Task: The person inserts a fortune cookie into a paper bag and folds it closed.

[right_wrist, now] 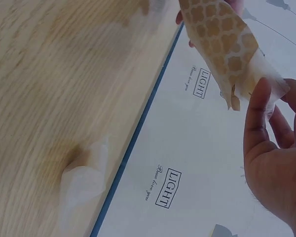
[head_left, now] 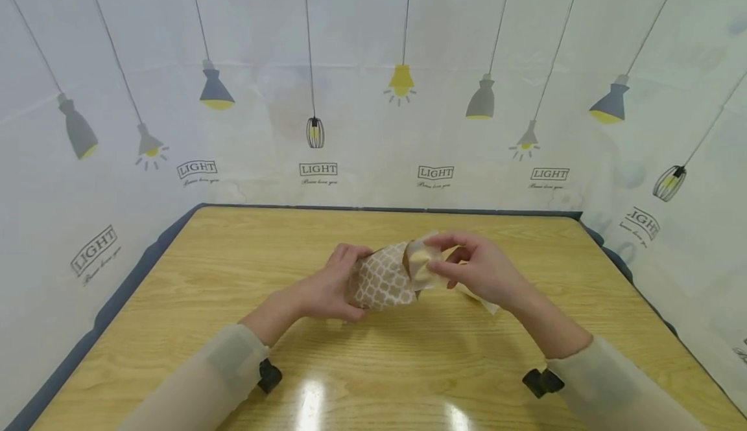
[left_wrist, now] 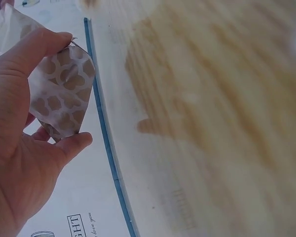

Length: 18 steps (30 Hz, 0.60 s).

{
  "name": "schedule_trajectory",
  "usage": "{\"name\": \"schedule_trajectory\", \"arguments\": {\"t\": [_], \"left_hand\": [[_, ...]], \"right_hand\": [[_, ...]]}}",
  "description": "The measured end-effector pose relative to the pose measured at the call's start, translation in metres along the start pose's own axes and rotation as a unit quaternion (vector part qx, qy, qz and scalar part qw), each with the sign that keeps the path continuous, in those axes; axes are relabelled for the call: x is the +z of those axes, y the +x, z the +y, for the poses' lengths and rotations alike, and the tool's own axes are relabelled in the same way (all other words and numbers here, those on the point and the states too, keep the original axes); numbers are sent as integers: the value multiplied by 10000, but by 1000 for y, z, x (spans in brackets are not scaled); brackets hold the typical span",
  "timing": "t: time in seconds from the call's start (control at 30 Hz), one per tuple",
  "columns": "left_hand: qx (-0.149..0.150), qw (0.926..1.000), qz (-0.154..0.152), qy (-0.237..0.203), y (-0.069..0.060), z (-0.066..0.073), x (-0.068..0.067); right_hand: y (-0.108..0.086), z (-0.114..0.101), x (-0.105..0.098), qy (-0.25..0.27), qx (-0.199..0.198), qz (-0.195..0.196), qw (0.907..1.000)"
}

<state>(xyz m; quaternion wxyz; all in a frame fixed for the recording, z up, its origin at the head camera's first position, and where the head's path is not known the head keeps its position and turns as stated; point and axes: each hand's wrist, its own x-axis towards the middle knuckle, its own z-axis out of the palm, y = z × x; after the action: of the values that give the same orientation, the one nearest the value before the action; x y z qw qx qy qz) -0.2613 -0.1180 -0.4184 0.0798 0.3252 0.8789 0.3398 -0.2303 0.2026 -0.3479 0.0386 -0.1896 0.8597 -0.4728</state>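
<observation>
A tan packet with a white lattice pattern (head_left: 382, 279) is held above the table, its torn-looking open end towards the right. My left hand (head_left: 329, 285) grips its left end, thumb on one side and fingers on the other; the left wrist view shows this hand (left_wrist: 24, 113) round the patterned packet (left_wrist: 64, 91). At the open end, my right hand (head_left: 481, 269) pinches a pale, thin, translucent wrapping (head_left: 423, 266). In the right wrist view the right hand (right_wrist: 276, 148) holds this wrapping (right_wrist: 261, 74) between thumb and fingers, beside the packet (right_wrist: 222, 37). What the wrapping contains I cannot tell.
A crumpled translucent piece (right_wrist: 84, 180) lies on the wooden table (head_left: 233, 256), partly behind my right hand in the head view (head_left: 481, 301). Beyond the table's blue-edged back stands a white wall covering (head_left: 362, 113) printed with lamps.
</observation>
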Motion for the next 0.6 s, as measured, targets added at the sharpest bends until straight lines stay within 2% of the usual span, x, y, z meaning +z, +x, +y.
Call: {"name": "schedule_trajectory", "arguments": {"t": [0.3, 0.43, 0.6], "left_hand": [[38, 10000, 18, -83, 2, -2, 0], [42, 9999, 22, -115, 2, -3, 1], [64, 9997, -3, -238, 2, -1, 2]], "right_hand": [[-3, 9, -3, -810, -614, 45, 9948], [-2, 11, -2, -1065, -655, 151, 9920], [0, 12, 7, -1127, -792, 84, 9904]]}}
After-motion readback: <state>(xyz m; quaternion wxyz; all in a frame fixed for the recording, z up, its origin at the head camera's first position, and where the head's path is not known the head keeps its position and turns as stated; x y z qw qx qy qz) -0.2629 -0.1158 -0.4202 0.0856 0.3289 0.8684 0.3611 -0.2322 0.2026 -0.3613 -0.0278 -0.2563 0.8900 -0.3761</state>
